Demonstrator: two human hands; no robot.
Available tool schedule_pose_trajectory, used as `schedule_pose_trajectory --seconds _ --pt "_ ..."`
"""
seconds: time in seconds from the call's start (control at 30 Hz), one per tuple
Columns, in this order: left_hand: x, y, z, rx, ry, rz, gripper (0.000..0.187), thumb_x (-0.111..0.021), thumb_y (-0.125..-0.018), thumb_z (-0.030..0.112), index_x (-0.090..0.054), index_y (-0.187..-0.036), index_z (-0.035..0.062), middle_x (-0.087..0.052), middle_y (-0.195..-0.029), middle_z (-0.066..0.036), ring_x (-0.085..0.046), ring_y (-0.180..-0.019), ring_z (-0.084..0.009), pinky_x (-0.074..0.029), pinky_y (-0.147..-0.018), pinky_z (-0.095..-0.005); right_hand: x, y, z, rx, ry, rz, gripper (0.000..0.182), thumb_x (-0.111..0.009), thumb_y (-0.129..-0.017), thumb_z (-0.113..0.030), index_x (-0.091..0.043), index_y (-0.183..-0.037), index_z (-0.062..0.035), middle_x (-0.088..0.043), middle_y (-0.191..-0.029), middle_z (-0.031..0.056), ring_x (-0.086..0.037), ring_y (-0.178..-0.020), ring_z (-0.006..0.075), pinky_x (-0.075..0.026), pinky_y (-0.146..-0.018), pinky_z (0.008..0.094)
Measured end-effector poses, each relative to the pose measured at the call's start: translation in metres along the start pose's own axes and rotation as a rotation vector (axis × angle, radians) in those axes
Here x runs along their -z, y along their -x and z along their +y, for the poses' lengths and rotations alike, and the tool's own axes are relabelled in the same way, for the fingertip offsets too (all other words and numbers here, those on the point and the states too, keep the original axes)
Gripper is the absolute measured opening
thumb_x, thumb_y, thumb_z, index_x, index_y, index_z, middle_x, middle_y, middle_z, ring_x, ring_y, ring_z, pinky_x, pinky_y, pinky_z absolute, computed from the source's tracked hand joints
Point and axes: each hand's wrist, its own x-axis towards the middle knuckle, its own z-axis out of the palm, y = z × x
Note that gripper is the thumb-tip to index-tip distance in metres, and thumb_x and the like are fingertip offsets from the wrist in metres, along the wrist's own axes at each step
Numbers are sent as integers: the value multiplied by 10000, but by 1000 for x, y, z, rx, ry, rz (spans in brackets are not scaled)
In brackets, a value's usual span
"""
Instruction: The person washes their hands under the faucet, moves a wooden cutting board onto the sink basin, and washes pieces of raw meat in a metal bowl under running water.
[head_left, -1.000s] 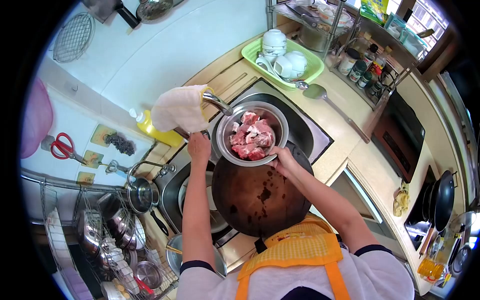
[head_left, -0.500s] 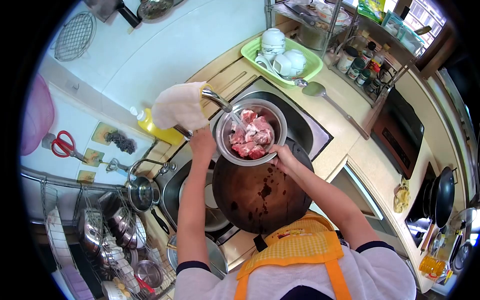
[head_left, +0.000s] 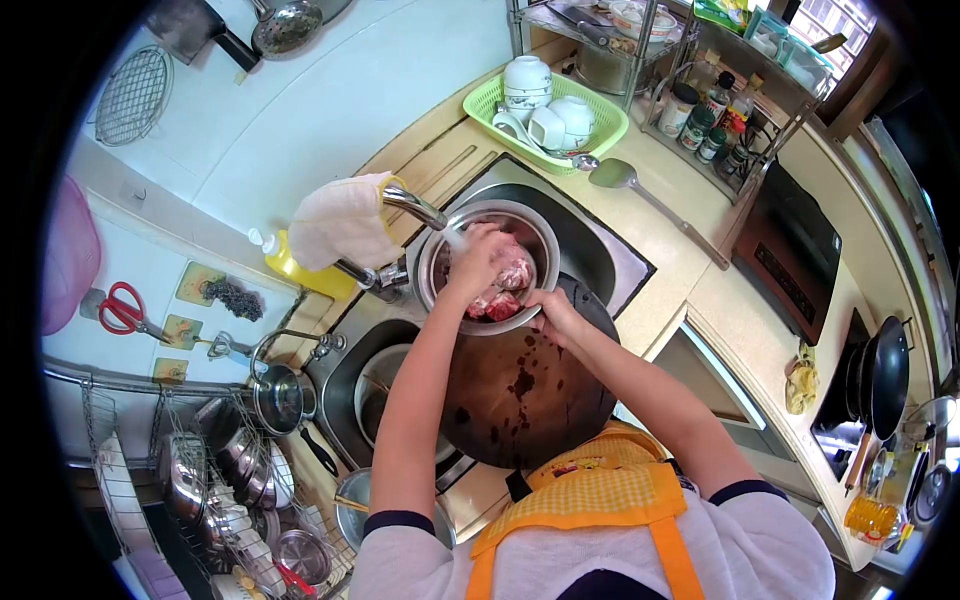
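Observation:
A steel bowl [head_left: 547, 245] of raw meat chunks [head_left: 515, 275] is held tilted beneath the running tap [head_left: 415, 207]. My left hand [head_left: 480, 262] is inside the bowl, its fingers curled over the meat and partly hidden by the water. At the near right rim, my right hand [head_left: 556, 316] grips the bowl with the thumb at its edge. Below the bowl lies a large round dark board [head_left: 530, 395], wet with dark spots. It covers part of the sink [head_left: 630, 262].
A green basket [head_left: 620, 130] of bowls stands behind the sink, with a spatula [head_left: 660, 205] beside it. A yellow bottle [head_left: 305, 265] and a cloth [head_left: 340, 222] on the tap are at the left. A dish rack [head_left: 205, 490] is lower left.
My left hand has left the tap lever and moved into the bowl onto the meat. My right hand still grips the rim. The view has shifted slightly.

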Motion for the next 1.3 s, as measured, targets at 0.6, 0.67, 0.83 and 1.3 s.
schedule_pose_trajectory --seconds 0.6,0.67,0.83,1.3 --pt "46 12 -19 531 768 38 287 -583 -833 208 -577 -1082 65 -583 -833 28 -516 -673 -38 -407 -555 -187 -7 6 -5 -8 57 71 431 -484 -679 18 -356 -1087 71 -506 -957 160 -583 -787 265 -539 -698 445" --pt "46 7 -20 567 850 73 276 -553 -862 245 -567 -1088 86 -578 -846 33 -528 -690 -43 -426 -574 -193 -2 1 -2 -19 59 64 432 -481 -682 15 -350 -1091 62 -496 -962 158 -581 -792 264 -538 -698 448" --pt "51 -4 -1 567 950 100 221 -488 -898 256 -533 -1043 96 -520 -786 53 -509 -657 -51 -422 -548 -204 -3 3 -2 -10 69 71 425 -479 -688 10 -353 -1091 59 -492 -948 146 -578 -788 255 -536 -687 445" --pt "47 3 -19 521 1062 56 337 -586 -713 -59 -467 -1002 69 -519 -900 -28 -556 -826 -142 -479 -690 -243 -4 5 -5 -11 79 44 425 -470 -683 11 -394 -1095 79 -508 -981 154 -576 -832 262 -531 -720 438"
